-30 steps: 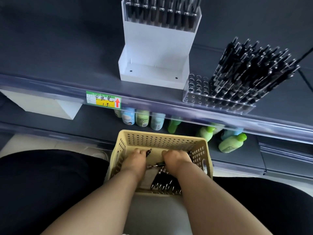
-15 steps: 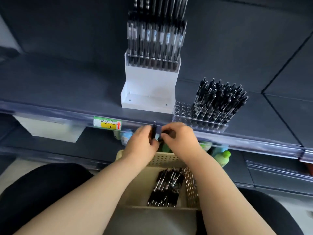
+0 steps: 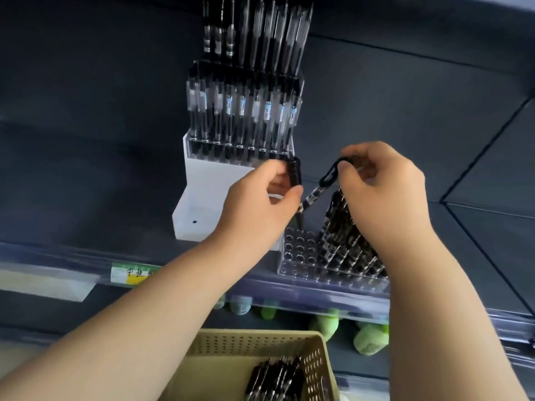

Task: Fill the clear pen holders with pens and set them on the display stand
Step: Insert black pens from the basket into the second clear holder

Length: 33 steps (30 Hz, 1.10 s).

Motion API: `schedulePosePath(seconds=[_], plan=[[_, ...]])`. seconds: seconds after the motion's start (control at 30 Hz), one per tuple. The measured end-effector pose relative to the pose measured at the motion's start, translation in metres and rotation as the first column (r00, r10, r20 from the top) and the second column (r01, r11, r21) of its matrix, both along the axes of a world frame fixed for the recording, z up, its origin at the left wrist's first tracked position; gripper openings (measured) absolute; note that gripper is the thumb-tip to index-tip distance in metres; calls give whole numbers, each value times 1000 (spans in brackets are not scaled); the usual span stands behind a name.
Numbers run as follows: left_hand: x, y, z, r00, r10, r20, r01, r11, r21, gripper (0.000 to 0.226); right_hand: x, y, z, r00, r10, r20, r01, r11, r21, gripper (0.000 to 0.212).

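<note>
Right hand [image 3: 382, 186] pinches a pen [image 3: 315, 192] above the holder [image 3: 298, 251] (left hand [image 3: 254, 211] grips spare pens [image 3: 294, 172]).

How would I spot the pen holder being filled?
Find the dark shelf and the white display stand on it. Right of the stand's base, at the shelf's front edge, sits the clear pen holder: a see-through block of round holes, left ones empty, right ones packed with black pens.

You face a dark grey back panel [image 3: 86, 96] filling the upper frame, seams [image 3: 489, 149] crossing at right. Across the middle, a dark shelf [image 3: 86, 221] has a clear front rail [image 3: 289, 293] with a green-yellow price label [image 3: 133, 274] at left; green bottles [image 3: 370, 341] sit underneath
</note>
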<state>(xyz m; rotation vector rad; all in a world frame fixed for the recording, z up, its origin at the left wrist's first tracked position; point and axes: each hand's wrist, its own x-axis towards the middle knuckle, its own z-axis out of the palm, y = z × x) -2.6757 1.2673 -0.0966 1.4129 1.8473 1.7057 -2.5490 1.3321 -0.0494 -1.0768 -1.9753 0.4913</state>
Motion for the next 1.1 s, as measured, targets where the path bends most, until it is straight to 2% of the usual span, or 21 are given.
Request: schedulePosePath(seconds=[0.27,0.8,1.1], plan=[[-6,20,-16,992,21,-125,-19,1000,14,12,2,25,-18,987,-83,137,74,995,67,18],[-1,17,-21,995,1,-99,-1,1000,2,11,0,27,-25,971,-63,229,40,994,101,25],[-1,19,-22,995,-4,-101,5,1000,14,14,1,30,-28,963,-74,259,41,991,129,19]])
